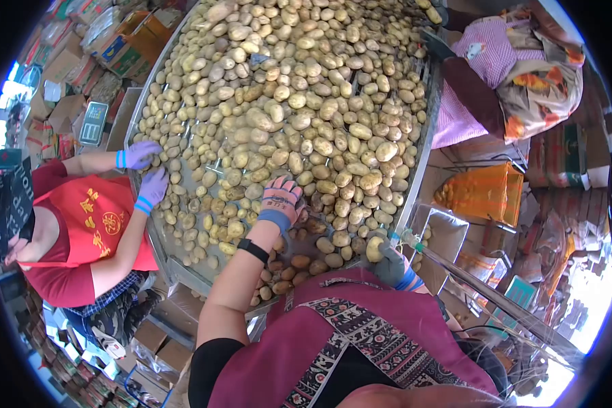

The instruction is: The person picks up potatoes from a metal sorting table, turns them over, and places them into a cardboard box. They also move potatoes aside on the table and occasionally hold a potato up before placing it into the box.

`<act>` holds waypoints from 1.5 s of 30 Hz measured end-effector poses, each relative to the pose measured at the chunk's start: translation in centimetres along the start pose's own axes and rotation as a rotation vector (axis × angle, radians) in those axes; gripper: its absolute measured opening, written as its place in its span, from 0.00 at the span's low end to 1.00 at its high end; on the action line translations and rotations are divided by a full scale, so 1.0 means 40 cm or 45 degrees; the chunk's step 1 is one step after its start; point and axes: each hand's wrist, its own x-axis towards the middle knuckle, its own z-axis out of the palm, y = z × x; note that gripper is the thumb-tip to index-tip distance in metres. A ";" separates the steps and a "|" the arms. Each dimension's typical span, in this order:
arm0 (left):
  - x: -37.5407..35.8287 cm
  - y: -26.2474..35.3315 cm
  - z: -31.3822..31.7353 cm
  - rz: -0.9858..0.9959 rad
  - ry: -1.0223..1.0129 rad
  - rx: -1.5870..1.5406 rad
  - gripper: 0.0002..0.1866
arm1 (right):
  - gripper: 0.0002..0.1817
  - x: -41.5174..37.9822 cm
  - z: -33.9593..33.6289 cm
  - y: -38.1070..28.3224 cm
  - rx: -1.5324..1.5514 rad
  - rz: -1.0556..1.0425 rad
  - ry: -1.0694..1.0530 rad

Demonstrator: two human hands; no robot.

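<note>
Potatoes cover a large metal sorting table in front of me. My left hand, in a pink and blue work glove, lies palm down on the heap with its fingers stretched over the potatoes. A dark band circles that wrist. Close to my body at the table's near right edge, my right hand, in a grey glove with a blue striped cuff, has its fingers around a pale potato. Some darker potatoes lie between my two hands.
On the left, a person in a red apron works with gloved hands at the table edge. Another person reaches in from the upper right. A cardboard box, orange crate and metal rail stand right.
</note>
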 end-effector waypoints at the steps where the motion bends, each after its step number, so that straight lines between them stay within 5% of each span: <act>1: -0.001 0.000 -0.022 0.000 -0.163 0.037 0.25 | 0.19 -0.001 0.030 0.003 -0.065 -0.030 0.249; 3: 0.012 0.017 -0.059 0.018 -0.076 -0.074 0.25 | 0.17 -0.002 0.058 -0.002 -0.142 -0.089 0.224; 5: 0.055 0.055 -0.102 0.074 0.210 -0.295 0.24 | 0.20 -0.014 0.057 -0.020 -1.700 -0.510 -0.174; 6: 0.071 0.078 -0.130 0.171 0.329 -0.352 0.24 | 0.20 -0.009 0.037 -0.014 -1.708 -0.517 -0.173; 8: 0.109 0.137 -0.138 0.247 0.391 -0.407 0.27 | 0.21 0.009 -0.015 0.013 -0.995 -0.126 -0.096; 12: 0.113 0.211 -0.047 0.257 0.313 -0.390 0.31 | 0.21 0.002 0.009 -0.001 -1.368 -0.425 -0.127; 15: 0.071 0.176 0.021 0.328 0.148 -0.261 0.34 | 0.09 0.021 -0.080 0.029 -1.682 -0.781 -0.254; 17: 0.031 0.152 0.067 0.287 0.170 -0.227 0.35 | 0.07 0.032 -0.081 0.055 -0.906 -0.432 0.090; 21: -0.037 0.113 0.086 0.177 0.195 -0.381 0.34 | 0.06 0.017 -0.047 0.033 -0.164 -0.014 0.126; 23: -0.066 0.083 0.107 0.153 0.120 -0.170 0.33 | 0.05 0.010 -0.075 0.033 -1.399 -0.159 0.210; 27: -0.126 0.041 0.156 0.120 0.281 -0.220 0.31 | 0.02 0.007 -0.012 0.018 -1.533 -0.414 0.075; 29: -0.143 0.033 0.160 0.116 0.366 -0.246 0.30 | 0.03 0.009 0.020 -0.002 -2.094 -1.031 -0.237; 32: -0.159 0.007 0.140 0.037 0.327 -0.220 0.30 | 0.02 -0.010 0.048 -0.003 -2.010 -0.815 -0.137; 36: -0.162 -0.084 0.154 -0.082 0.248 -0.177 0.32 | 0.04 0.012 -0.029 0.027 -1.993 -0.963 -0.187; 38: -0.164 -0.126 0.147 -0.215 0.248 -0.091 0.31 | 0.04 0.019 -0.138 0.068 -1.195 -0.437 0.228; 42: -0.150 -0.209 0.137 -0.605 0.316 -0.146 0.28 | 0.09 0.003 -0.141 0.062 -1.250 -0.518 0.160; 45: -0.120 -0.182 0.062 -0.655 0.400 -0.150 0.28 | 0.14 -0.004 -0.074 0.059 -0.658 -0.403 -0.013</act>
